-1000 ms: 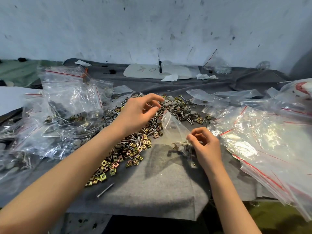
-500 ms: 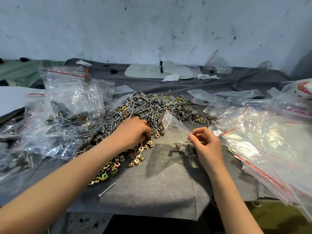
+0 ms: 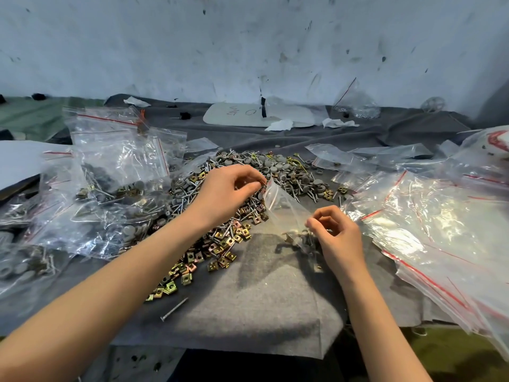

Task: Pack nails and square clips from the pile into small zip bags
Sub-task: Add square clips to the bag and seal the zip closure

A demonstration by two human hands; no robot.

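A pile of nails with grey caps (image 3: 264, 175) and brass square clips (image 3: 217, 249) lies on the grey felt in the middle. My right hand (image 3: 338, 238) pinches a small clear zip bag (image 3: 283, 208) that stands tilted with its mouth up and left; a few parts lie in its bottom. My left hand (image 3: 228, 191) is at the bag's mouth, fingers curled and pinching something small that I cannot make out.
Filled zip bags (image 3: 110, 188) are heaped at the left. A stack of empty zip bags with red strips (image 3: 429, 232) covers the right. One loose nail (image 3: 175, 308) lies near the front edge of the felt. A white board (image 3: 259, 115) rests by the back wall.
My left hand dipped down into the clips near the pile's front, then rose back up to the bag's mouth. The right hand has kept hold of the bag in place.
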